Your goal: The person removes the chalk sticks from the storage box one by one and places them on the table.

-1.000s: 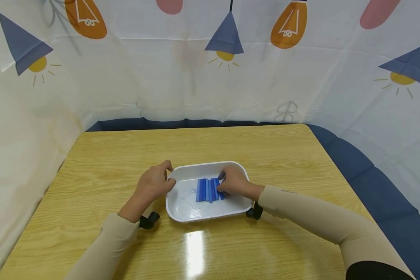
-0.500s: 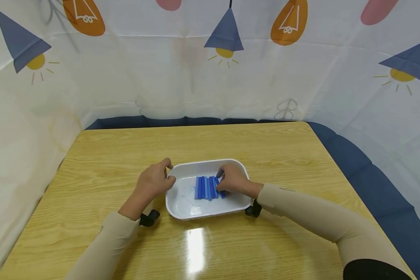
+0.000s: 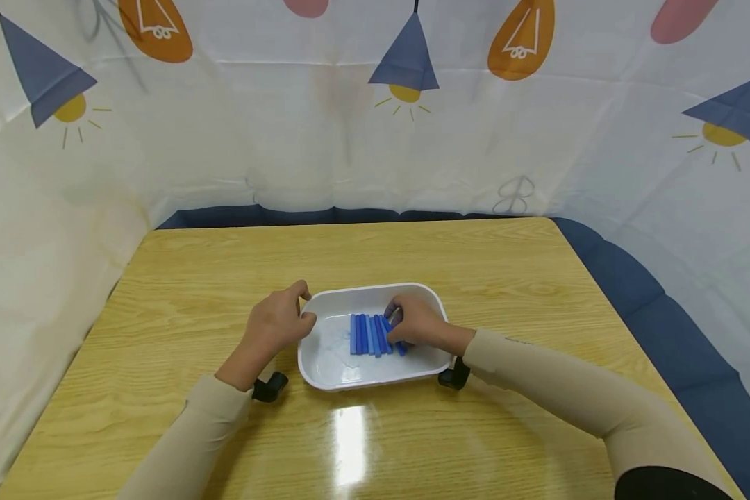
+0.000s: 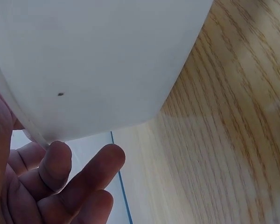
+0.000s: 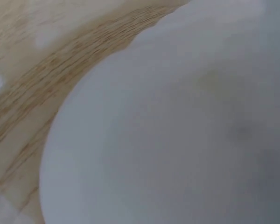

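Observation:
A white rectangular tray (image 3: 325, 368) with rounded corners holds a row of several slim blue sticks (image 3: 369, 335) in lighter and darker shades, lying side by side. My left hand (image 3: 276, 321) grips the tray's left end, thumb over the rim; the left wrist view shows fingers (image 4: 102, 163) bent below the rim outside. Inside the tray, my right hand (image 3: 417, 323) pinches the rightmost blue stick (image 3: 402, 350), which lies slanted, its lower end apart from the row. Part of this stick is hidden by the fingers. The blurred right wrist view shows only the tray (image 5: 130, 140) and tabletop.
The tray stands on a light wood-grain table (image 3: 225, 264). Behind it hang white cloth walls (image 3: 275, 139) printed with lamps and bulbs, above a dark blue padded border (image 3: 662, 312). Black wrist cameras (image 3: 270, 387) sit by both wrists.
The rightmost stick's lower end lies slightly farther right from the row, with my right hand staying on it. My left hand keeps its place on the tray. The head view has shifted a little.

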`<state>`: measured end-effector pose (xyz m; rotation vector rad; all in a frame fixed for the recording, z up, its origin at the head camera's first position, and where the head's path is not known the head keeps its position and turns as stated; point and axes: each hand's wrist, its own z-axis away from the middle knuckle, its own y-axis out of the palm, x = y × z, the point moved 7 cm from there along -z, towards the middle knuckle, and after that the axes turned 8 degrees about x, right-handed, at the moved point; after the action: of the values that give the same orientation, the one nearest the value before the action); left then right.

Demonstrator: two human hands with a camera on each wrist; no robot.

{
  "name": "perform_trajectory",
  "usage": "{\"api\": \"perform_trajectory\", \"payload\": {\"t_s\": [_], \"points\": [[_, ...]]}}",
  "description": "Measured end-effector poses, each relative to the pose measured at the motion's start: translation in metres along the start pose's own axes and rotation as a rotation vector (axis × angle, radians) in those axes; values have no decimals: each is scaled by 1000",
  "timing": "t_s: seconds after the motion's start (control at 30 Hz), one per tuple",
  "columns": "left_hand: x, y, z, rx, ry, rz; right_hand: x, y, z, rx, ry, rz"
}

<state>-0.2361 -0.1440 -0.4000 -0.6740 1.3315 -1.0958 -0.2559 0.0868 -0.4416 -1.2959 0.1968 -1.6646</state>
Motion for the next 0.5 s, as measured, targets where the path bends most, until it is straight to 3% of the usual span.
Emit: {"api": "perform_trajectory", "payload": {"t_s": [0.5], "points": [[5, 3, 3, -34, 37, 33, 5, -7, 14, 104, 53, -254]]}}
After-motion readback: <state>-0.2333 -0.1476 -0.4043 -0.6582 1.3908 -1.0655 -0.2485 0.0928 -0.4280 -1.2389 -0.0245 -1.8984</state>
